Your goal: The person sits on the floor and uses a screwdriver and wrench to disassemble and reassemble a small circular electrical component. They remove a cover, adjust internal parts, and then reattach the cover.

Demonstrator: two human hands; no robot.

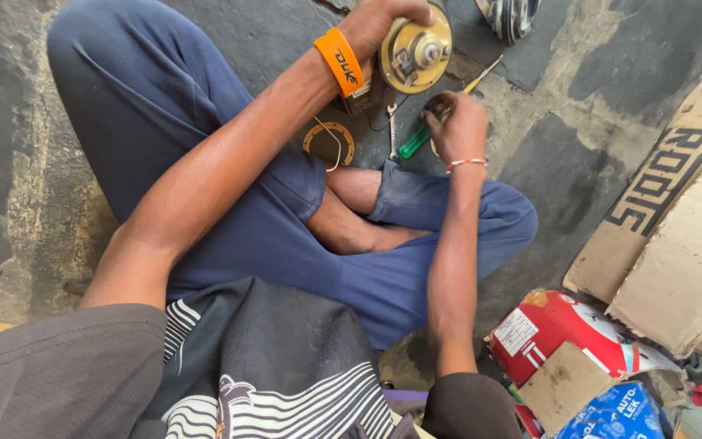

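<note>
Horn: a round brass-coloured horn (pixel 416 53) sits at the far edge of the view, above the crossed legs, its face with the central hub turned toward the camera and a little to the right.
Left hand: the left hand (pixel 379 24) has its grip closed around the horn's far-left rim and holds it clear of the floor; an orange wristband (pixel 340 62) sits just below it.
Right hand: the right hand (pixel 458 126) is just near and right of the horn — close, not touching it.
Right grip: curled shut on a screwdriver (pixel 440 114) with a green handle.
Screwdriver axis: it runs slantwise, the handle near-left and the thin shaft far-right, so the tip points past the horn's right side, not at its hub.
Nearer hand: the left already has the horn; the right is the free one beside it.
Floor: a flat ring (pixel 329 143) lies on the stone floor (pixel 562 162) left of the handle, with a small spanner (pixel 392 130) between them.
Right side: cardboard (pixel 676 236) and a red bag (pixel 562 329) lie well apart from the hands.
</note>
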